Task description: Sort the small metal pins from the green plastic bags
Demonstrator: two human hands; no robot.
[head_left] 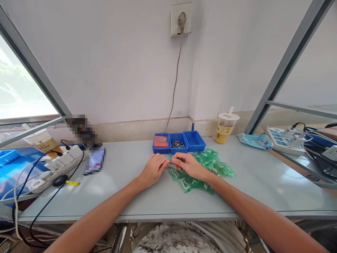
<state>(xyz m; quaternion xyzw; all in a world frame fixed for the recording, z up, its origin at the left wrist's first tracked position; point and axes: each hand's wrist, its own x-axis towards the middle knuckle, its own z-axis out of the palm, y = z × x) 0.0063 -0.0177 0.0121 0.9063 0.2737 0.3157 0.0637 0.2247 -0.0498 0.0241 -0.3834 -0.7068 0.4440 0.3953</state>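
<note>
My left hand (153, 169) and my right hand (190, 165) meet fingertip to fingertip above the table, just in front of the blue bins. Both are closed in a pinch around something small between them, too tiny to name. Beneath and beside my right hand spreads a pile of small green plastic bags (207, 163) with metal pieces showing inside. Behind the hands, the left blue bin (161, 151) holds flat red packets (160, 141). Many small metal screw-like pieces (177, 144) fill the middle blue bin (180, 150). The right blue bin (196, 144) shows a bare floor.
A drink cup (226, 128) stands at the back right near a light-blue packet (255, 141). On the left lie a blurred phone (95, 161), a power strip (56, 167) with cables, and a black round object (60, 180). Grey metal posts (286, 59) slant at both sides.
</note>
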